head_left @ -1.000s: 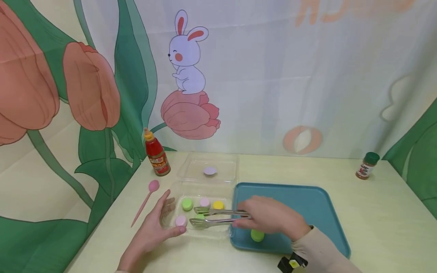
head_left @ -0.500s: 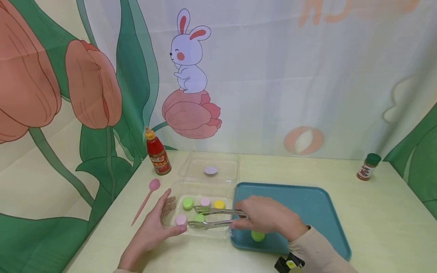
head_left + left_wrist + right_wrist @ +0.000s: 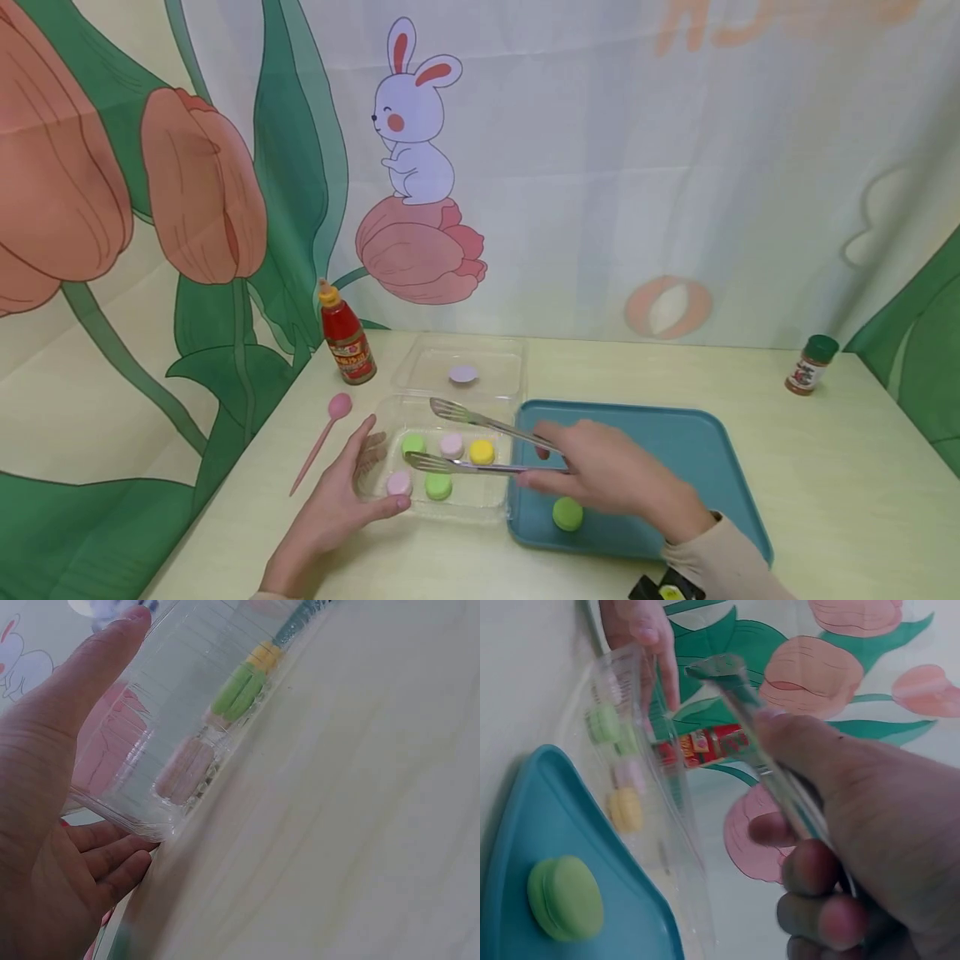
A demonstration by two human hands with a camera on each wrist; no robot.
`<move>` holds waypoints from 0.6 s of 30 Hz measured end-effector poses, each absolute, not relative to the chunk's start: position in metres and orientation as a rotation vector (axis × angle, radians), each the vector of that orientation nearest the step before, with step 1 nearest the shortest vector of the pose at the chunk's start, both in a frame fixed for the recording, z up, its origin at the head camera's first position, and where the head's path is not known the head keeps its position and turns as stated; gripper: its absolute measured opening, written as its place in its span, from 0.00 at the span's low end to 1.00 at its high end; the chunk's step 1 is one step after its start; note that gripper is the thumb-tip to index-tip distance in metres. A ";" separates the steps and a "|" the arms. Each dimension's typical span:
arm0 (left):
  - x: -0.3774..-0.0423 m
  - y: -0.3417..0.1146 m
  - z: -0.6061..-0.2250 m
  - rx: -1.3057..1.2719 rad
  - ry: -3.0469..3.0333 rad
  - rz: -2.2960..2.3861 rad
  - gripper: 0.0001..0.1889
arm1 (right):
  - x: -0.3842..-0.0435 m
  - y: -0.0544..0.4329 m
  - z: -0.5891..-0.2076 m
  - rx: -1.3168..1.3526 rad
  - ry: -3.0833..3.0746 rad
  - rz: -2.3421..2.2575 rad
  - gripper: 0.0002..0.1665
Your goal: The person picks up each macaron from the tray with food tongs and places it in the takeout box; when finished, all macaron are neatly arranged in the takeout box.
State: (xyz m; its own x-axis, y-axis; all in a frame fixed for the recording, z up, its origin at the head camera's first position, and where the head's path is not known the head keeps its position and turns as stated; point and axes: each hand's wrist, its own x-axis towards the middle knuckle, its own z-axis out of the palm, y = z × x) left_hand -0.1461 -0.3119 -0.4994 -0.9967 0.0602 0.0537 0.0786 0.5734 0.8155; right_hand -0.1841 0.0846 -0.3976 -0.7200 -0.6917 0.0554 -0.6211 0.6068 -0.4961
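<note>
Tongs (image 3: 472,468) — partly hidden by right hand (image 3: 611,468).

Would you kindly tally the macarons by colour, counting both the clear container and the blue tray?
Green macarons: 3 (two in the clear container, one on the blue tray)
Pale pink macarons: 2
Yellow macaron: 1
Total: 6

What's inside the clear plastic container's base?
Two round green macarons, two round pale pink macarons and one round yellow macaron. The silver metal tongs hide part of the far green one.
</note>
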 end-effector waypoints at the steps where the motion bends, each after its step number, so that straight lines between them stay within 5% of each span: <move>1: -0.146 -0.312 -0.499 -0.121 -2.770 -1.434 0.68 | -0.183 0.088 -0.397 -1.100 2.702 -0.774 0.27; 18: -0.146 -0.311 -0.498 -0.106 -2.774 -1.438 0.68 | -0.158 0.160 -0.382 -0.828 2.990 -1.027 0.20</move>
State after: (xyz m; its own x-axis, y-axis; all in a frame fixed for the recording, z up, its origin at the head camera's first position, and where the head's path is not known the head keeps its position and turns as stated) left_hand -0.1458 -0.3112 -0.4978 -0.9976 0.0530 0.0449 0.0673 0.5748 0.8155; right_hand -0.1580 0.1604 -0.3818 -0.8641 -0.4222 0.2741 -0.5016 0.6754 -0.5406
